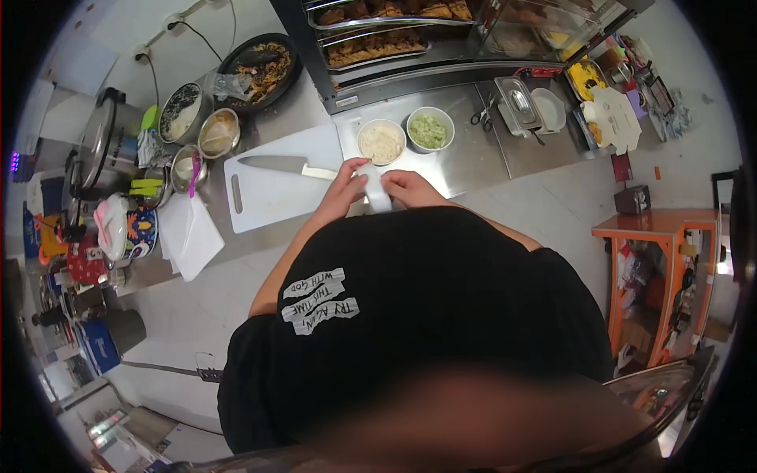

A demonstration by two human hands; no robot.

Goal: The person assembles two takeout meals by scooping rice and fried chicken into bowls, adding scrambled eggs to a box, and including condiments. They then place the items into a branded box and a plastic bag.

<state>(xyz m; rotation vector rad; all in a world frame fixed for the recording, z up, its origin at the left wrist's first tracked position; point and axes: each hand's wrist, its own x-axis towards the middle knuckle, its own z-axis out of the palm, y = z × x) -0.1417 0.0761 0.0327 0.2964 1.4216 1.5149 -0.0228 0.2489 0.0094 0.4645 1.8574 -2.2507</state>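
Note:
Close in front of my body, at the counter's near edge, my left hand and my right hand grip a narrow white object from both sides. It looks smooth, like lids seen edge-on, but its kind is not plain. Just beyond my fingers stands a white bowl of pale, creamy food. Beside it on the right is a white bowl of chopped green food. Left of my left hand, a knife with a white handle lies across a white cutting board.
Scissors and a metal container are on the counter to the right. A heated display case rises behind the bowls. A black pan, several bowls and a white paper stack occupy the left side.

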